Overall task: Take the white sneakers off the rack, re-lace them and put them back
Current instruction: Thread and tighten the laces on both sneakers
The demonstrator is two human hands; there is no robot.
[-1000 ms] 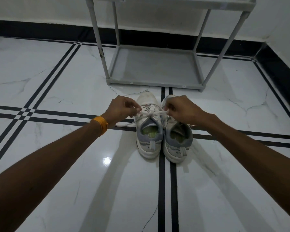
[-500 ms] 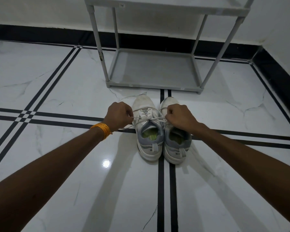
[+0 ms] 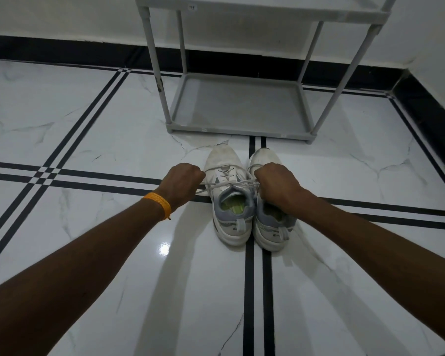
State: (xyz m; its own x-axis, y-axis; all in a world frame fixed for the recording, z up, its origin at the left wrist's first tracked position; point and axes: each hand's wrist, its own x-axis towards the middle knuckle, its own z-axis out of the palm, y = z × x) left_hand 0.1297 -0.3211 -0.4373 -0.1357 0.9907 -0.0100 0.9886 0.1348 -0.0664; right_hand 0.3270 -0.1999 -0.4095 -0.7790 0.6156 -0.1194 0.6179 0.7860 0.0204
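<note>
Dim, even indoor light; a small glare spot on the glossy floor (overhead source), soft arm shadows, wide-angle bending at edges, focus sharp.

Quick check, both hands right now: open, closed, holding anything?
Left hand: closed in a fist on the lace of the left sneaker.
Right hand: closed on the other end of the same lace.

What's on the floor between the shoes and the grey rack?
Nothing. In the head view, only bare marble floor lies between the white sneakers and the rack.
</note>
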